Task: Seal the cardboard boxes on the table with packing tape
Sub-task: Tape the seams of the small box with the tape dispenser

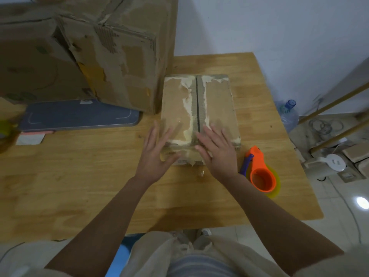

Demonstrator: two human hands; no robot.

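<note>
Head view: a wooden worktop (99,186) against a white wall (279,27) carries a small cardboard box (215,104). The left hand (154,154) and right hand (218,151) rest flat-fingered on its near end, neither grip closed. An orange tape dispenser (261,174) lies just right; a large box (89,47) stands far left.

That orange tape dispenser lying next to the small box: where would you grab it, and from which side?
Grip the orange tape dispenser around its round orange hub, coming from above and the right with the right hand. It lies flat on the table, hub opening upward, so fingers can wrap the ring. Its narrow end points toward the small cardboard box; probably avoid it, since a cutter may sit there.
</note>
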